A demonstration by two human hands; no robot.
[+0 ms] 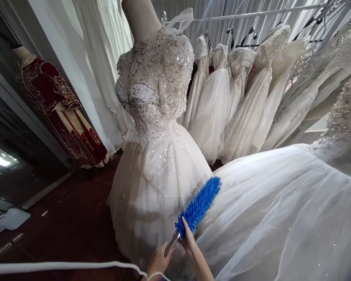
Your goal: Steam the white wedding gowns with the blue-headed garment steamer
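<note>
A blue duster (203,201) with shaggy bristles and a shiny metal-looking handle points up and to the right, in front of a beaded white wedding gown (160,156) on a headless mannequin. My left hand (158,259) is closed around the handle at the bottom of the view. Just above it, my right hand (188,236) grips the duster where the bristles begin, one finger lying along the blue fibres. The duster's tip overlaps the gown's skirt and the edge of a second white gown (280,195); whether it touches the fabric I cannot tell.
Several white gowns (213,105) hang from a rail (251,15) behind. A red embroidered outfit (55,101) stands at the left beside a glass door (14,148). A white plastic container (13,218) sits low at left. A white cord (76,266) crosses the bottom.
</note>
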